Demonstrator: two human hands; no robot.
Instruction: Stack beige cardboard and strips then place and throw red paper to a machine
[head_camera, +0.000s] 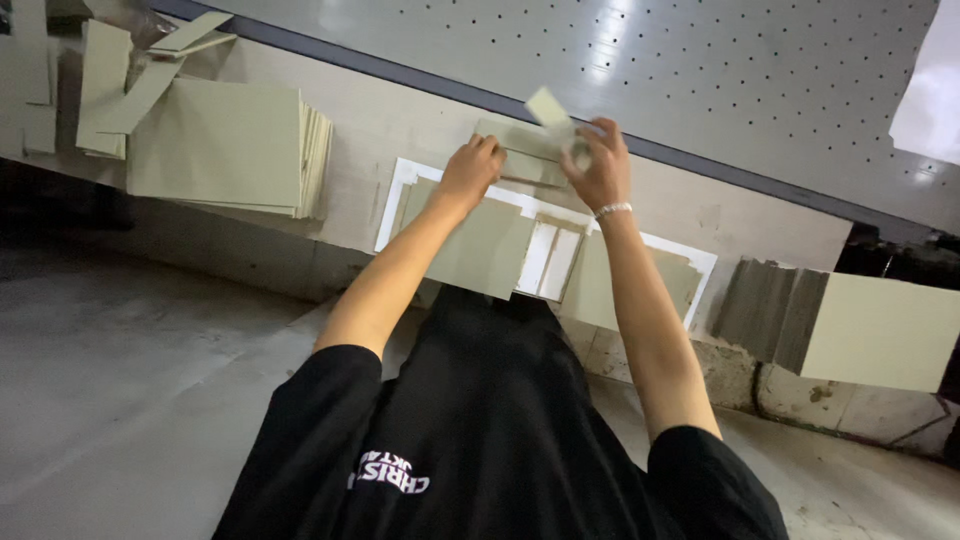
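My left hand (470, 168) presses flat on a small card (520, 155) at the far edge of the counter (370, 120), fingers curled, gripping nothing. My right hand (598, 160) is pinched shut on a blurred strip (547, 106), lifted just above that card. Larger sheets (480, 245) lie under my wrists inside a white frame (400, 190). A stack (225, 145) sits well apart on one side, another pile (880, 330) overhangs the near edge opposite.

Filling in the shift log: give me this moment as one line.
left hand: on small boards | right hand: holding card strip | white sheet beneath | board stack at left
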